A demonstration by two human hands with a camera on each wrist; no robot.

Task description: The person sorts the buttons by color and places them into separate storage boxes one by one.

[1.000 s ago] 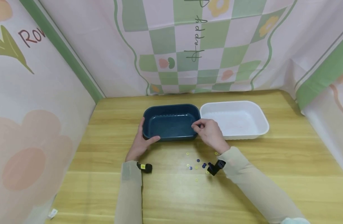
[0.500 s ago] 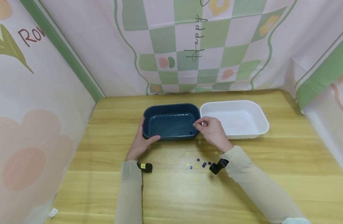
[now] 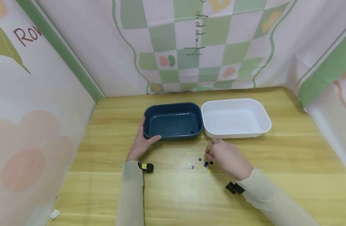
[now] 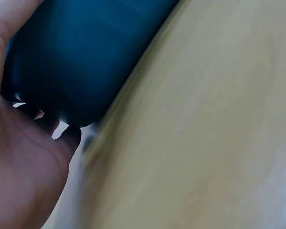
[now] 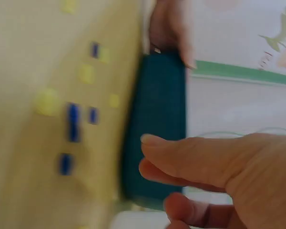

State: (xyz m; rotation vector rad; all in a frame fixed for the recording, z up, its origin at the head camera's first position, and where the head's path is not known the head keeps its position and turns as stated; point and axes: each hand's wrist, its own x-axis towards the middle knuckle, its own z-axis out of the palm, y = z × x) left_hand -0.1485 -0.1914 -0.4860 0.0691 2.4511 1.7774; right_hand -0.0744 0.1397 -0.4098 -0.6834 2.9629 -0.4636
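Presently, one blue disc (image 3: pixel 192 132) lies in the dark tray (image 3: pixel 167 126); blue pieces (image 5: pixel 73 121) and yellow rings (image 5: pixel 47 102) remain on the table (image 3: pixel 170 197). My left hand (image 3: pixel 140 145) grips the tray; my right hand (image 3: pixel 228 157), loosely bent, appears empty.

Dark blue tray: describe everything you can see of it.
The dark blue tray is an open rectangular dish with rounded corners and a smooth, glossy finish that looks like plastic or ceramic. It stands upright on the wood-grain table, long sides running left to right. The left hand holds its left end, thumb at the near rim. One small blue piece lies inside, toward the near right corner. The right end meets or nearly meets the white tray.
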